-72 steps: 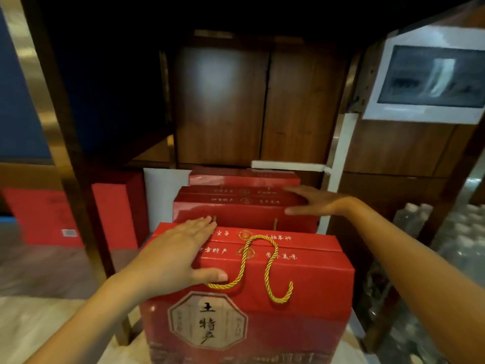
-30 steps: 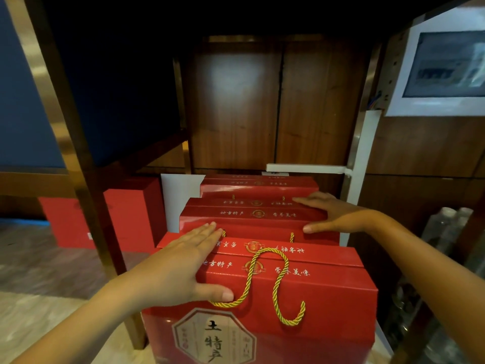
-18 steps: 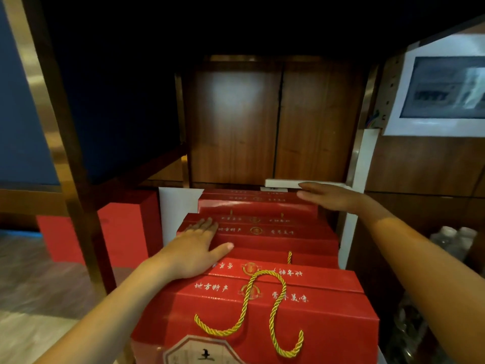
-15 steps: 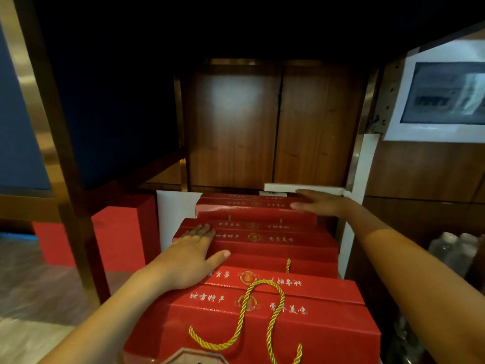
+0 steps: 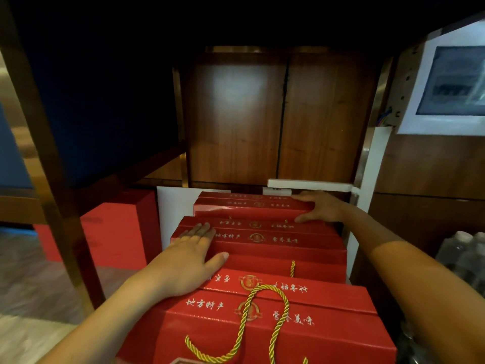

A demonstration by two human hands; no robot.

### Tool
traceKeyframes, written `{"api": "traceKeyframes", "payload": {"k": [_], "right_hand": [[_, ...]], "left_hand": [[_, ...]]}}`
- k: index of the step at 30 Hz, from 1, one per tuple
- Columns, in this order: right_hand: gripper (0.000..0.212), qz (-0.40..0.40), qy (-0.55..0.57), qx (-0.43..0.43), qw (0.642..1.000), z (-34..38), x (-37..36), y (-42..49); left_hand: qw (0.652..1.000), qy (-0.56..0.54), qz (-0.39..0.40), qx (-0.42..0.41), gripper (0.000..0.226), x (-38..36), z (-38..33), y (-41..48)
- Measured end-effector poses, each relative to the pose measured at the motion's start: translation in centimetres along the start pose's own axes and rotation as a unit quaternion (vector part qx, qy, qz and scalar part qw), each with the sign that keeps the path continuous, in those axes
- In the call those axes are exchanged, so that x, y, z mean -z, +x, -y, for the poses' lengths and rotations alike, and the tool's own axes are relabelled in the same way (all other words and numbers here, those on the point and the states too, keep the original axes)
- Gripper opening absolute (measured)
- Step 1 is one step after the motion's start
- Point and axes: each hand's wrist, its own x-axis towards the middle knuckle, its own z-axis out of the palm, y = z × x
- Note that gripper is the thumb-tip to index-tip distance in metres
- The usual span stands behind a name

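Note:
Three red gift boxes with gold print stand in a row leading away from me. The near box (image 5: 328, 334) carries a gold rope handle (image 5: 262, 311). My left hand (image 5: 189, 261) lies flat on the left end of the middle box (image 5: 278, 248), fingers straight, thumb spread toward the near box. My right hand (image 5: 321, 207) rests against the right end of the far box (image 5: 246, 206), with fingers laid over its top edge and the thumb on its front face.
More red boxes (image 5: 112, 232) stand on the floor at left behind a gold metal post (image 5: 52, 179). A white board (image 5: 175, 206) leans behind the row. Wooden panels (image 5: 275, 114) close the back. Water bottles (image 5: 467, 253) are packed at right, under a white wall panel (image 5: 451, 82).
My left hand moved from the near box onto the middle box. My right hand went from the middle box to the far box's right end. The view shifted forward.

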Motion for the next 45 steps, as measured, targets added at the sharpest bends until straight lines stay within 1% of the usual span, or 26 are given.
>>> {"api": "traceKeyframes", "payload": {"k": [2, 5, 6, 7, 8, 9, 10, 12, 14, 17, 18, 19, 22, 24, 26, 29, 31, 34, 37, 40, 43, 45], "right_hand": [[0.075, -0.001, 0.008, 0.004, 1.000, -0.1, -0.1, -0.2], [0.076, -0.006, 0.013, -0.002, 1.000, 0.2, -0.2, -0.5], [0.079, -0.006, 0.004, -0.006, 1.000, 0.4, -0.3, -0.6], [0.085, -0.008, -0.008, -0.009, 1.000, 0.4, -0.3, -0.6], [0.093, -0.011, -0.023, -0.013, 1.000, 0.3, -0.4, -0.6], [0.103, -0.012, -0.032, -0.017, 0.999, 0.1, -0.5, -0.5], [0.110, -0.010, -0.038, -0.020, 0.999, -0.4, -0.6, -0.3], [0.114, -0.006, -0.046, -0.015, 0.999, -0.9, -0.8, 0.0], [0.109, -0.009, -0.048, -0.010, 0.999, -0.3, -1.0, -0.5], [0.087, -0.006, -0.031, -0.014, 0.999, 1.3, -0.9, -1.6], [0.079, -0.002, -0.025, -0.026, 0.999, 1.5, -0.8, -1.7], [0.074, 0.000, -0.023, -0.037, 0.999, 1.5, -0.6, -1.8], [0.075, -0.006, -0.021, -0.047, 0.999, 2.0, -0.1, -2.3], [0.064, -0.011, -0.027, -0.037, 0.999, 2.8, -0.2, -3.0], [0.056, 0.000, -0.033, -0.027, 0.999, 3.8, -0.3, -3.9], [0.050, 0.019, -0.054, -0.011, 0.998, 5.9, -0.6, -5.8], [0.047, 0.015, -0.085, 0.004, 0.996, 7.6, -0.7, -7.2], [0.054, 0.024, -0.133, 0.032, 0.990, 11.5, -1.2, -10.2], [0.056, 0.028, -0.161, 0.064, 0.984, 15.8, -2.6, -13.6], [0.054, 0.025, -0.154, 0.080, 0.984, 20.0, -5.0, -16.2], [0.052, 0.001, -0.127, 0.097, 0.987, 24.0, -8.0, -17.7], [0.049, -0.022, -0.102, 0.110, 0.988, 27.1, -10.2, -18.3]], "left_hand": [[1.000, -0.002, -0.001, 0.002, 0.141, 0.0, 0.0, -0.1], [1.000, 0.003, 0.004, 0.007, 0.141, 0.0, -0.1, -0.2], [1.000, 0.005, 0.004, 0.008, 0.134, 0.1, -0.3, -0.2], [1.000, 0.006, 0.001, 0.008, 0.121, 0.0, -0.4, -0.2], [1.000, 0.007, -0.001, 0.009, 0.105, 0.0, -0.5, -0.3], [1.000, 0.005, 0.001, 0.012, 0.096, 0.1, -0.5, -0.3], [1.000, 0.003, 0.005, 0.013, 0.097, 0.1, -0.5, -0.3], [1.000, 0.009, 0.012, 0.013, 0.110, 0.1, -0.4, -0.3], [1.000, 0.010, 0.013, 0.016, 0.107, 0.0, -0.4, -0.3], [0.999, 0.013, 0.020, 0.024, 0.079, 0.2, -0.5, -0.2], [0.999, 0.014, 0.023, 0.026, 0.074, 0.3, -0.7, -0.2], [0.999, 0.016, 0.027, 0.027, 0.073, 0.4, -0.8, -0.2], [0.999, 0.021, 0.037, 0.030, 0.072, 0.6, -0.8, -0.2], [0.999, 0.020, 0.038, 0.029, 0.076, 0.7, -0.8, -0.2], [0.999, 0.027, 0.025, 0.024, 0.083, 0.8, -0.7, -0.3], [1.000, 0.022, -0.015, 0.013, 0.073, 1.0, -0.8, -0.7], [0.999, -0.003, -0.037, -0.006, 0.068, 1.4, -1.1, -1.3], [0.997, -0.056, -0.052, -0.030, 0.058, 2.5, -1.2, -2.6], [0.995, -0.052, -0.057, -0.056, 0.056, 3.3, -0.1, -4.7], [0.992, -0.070, -0.052, -0.088, 0.053, 3.8, 2.2, -7.6], [0.983, -0.096, -0.053, -0.149, 0.052, 4.6, 5.5, -11.6], [0.978, -0.107, -0.022, -0.177, 0.051, 5.2, 8.5, -14.5]]}}
